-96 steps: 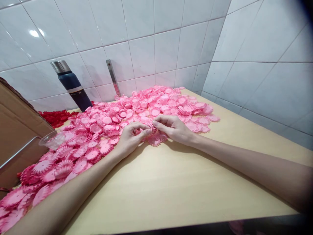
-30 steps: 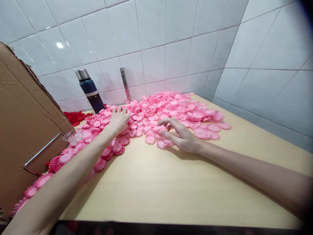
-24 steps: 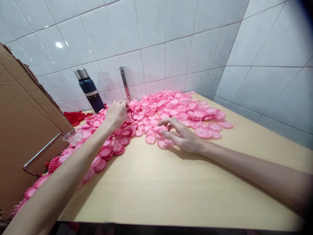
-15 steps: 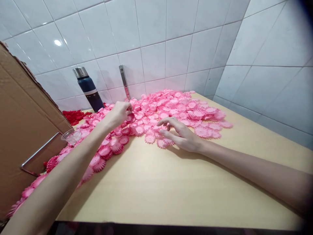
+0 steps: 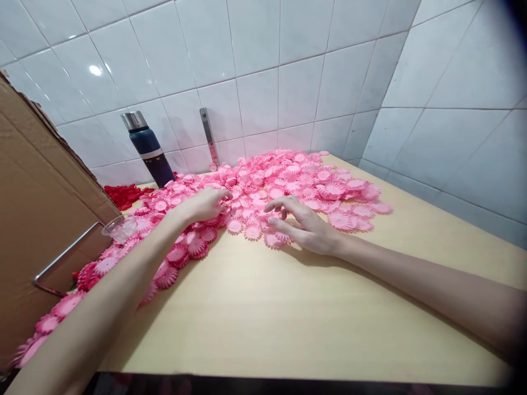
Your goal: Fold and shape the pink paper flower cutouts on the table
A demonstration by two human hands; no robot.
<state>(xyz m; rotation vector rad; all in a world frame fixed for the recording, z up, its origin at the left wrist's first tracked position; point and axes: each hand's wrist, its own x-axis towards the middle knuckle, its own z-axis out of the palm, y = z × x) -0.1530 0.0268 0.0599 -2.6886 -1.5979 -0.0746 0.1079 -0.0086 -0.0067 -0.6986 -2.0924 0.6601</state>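
Note:
A wide heap of pink scalloped fabric petals [image 5: 296, 170] spreads over the table, pale pink on the right and darker-edged on the left. Over the middle of this heap is my left hand [image 5: 208, 204], its fingers stretched out and parted, with no petal visible in them. My right hand [image 5: 302, 225] hovers at the front edge of the heap. Its thumb and fingers are curved and apart, holding nothing, with loose petals below and beyond the fingertips.
A dark blue bottle [image 5: 150, 151] with a steel cap stands near the tiled wall [image 5: 255, 104]. Left of it lies a red pile [image 5: 123, 196]. A cardboard box [image 5: 45, 208], clear plastic cup [image 5: 119, 227] and metal wire frame [image 5: 68, 255] are on the left. A metal strip [image 5: 207, 129] leans on the wall.
My left hand has come down and nearer across the heap, and its bent fingers have stretched out. My right hand stays almost where it was.

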